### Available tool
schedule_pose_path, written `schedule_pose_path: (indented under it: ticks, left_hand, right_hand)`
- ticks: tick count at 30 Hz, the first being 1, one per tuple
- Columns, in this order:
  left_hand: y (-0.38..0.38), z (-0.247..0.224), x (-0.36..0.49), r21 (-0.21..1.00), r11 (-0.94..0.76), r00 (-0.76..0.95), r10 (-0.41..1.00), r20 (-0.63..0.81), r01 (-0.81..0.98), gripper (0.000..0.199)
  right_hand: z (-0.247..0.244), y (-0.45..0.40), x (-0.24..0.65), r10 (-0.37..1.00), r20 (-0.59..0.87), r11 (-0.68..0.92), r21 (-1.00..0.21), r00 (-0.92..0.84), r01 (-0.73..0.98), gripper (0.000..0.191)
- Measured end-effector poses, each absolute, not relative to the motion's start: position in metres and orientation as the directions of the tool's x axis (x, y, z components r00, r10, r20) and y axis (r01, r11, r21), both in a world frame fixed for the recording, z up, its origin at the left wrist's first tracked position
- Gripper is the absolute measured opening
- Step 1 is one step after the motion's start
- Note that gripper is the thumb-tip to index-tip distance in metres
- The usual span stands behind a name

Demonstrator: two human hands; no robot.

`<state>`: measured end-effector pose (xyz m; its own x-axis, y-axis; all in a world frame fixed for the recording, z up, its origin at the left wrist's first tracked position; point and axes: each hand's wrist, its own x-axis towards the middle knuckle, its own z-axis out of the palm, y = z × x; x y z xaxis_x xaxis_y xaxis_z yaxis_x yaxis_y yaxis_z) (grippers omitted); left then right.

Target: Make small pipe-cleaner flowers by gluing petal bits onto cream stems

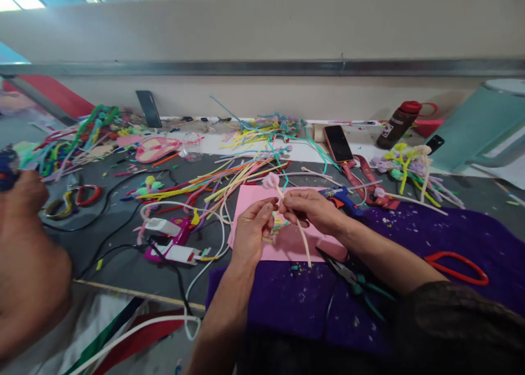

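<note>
right hand (pixel 305 206) pinches pale stem (pixel 303 235) of lilac flower (pixel 270 181); left hand (pixel 254 224) close beside, grip unclear | flower above pink sheet (pixel 245 214) | pliers (pixel 351 277) near | risk: uneven twisting may kink stem or loosen flower

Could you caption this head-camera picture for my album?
Right hand holding a pale flower by its stem, left hand close beside, above a pink sheet.

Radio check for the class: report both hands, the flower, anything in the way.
Right hand pinching pale stem; left hand alongside, grip unclear. Pale pink flower head above both hands. Pliers nearby, seemingly not blocking.
</note>
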<state>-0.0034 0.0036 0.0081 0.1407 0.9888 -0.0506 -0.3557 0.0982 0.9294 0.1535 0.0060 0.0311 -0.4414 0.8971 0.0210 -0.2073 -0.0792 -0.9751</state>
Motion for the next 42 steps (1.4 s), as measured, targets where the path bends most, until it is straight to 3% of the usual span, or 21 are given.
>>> schedule_pose_path:
  ticks: [10, 17, 22, 27, 32, 42]
  left_hand:
    - [0.005, 0.005, -0.006, 0.885, 0.228, 0.137, 0.973, -0.188, -0.405, 0.022]
    - [0.008, 0.005, -0.008, 0.859, 0.224, 0.117, 0.974, -0.192, -0.461, 0.025]
    - [0.015, 0.006, -0.020, 0.792, 0.157, 0.076, 0.987, -0.139, -0.590, 0.024]
    - [0.018, 0.007, -0.027, 0.773, 0.165, 0.062, 0.985, -0.161, -0.613, 0.022]
    - [0.014, 0.009, -0.023, 0.780, 0.277, 0.160, 0.961, -0.227, -0.561, 0.025]
    - [0.013, -0.004, -0.012, 0.860, 0.235, 0.246, 0.960, -0.133, -0.453, 0.027]
  right_hand:
    - [0.021, -0.006, 0.135, 0.877, -0.034, -0.057, -0.998, -0.480, -0.033, 0.030]
    - [0.017, -0.008, 0.130, 0.850, -0.019, -0.005, -1.000, -0.526, 0.029, 0.033]
    - [0.018, -0.010, 0.131, 0.804, -0.076, 0.055, -0.978, -0.590, 0.202, 0.030]
    - [0.028, -0.001, 0.149, 0.880, 0.007, 0.185, -0.925, -0.474, 0.331, 0.027]
    - [0.040, 0.002, 0.161, 0.904, 0.081, 0.201, -0.947, -0.419, 0.250, 0.027]
    - [0.018, -0.006, 0.131, 0.926, 0.067, 0.089, -0.995, -0.372, 0.044, 0.028]
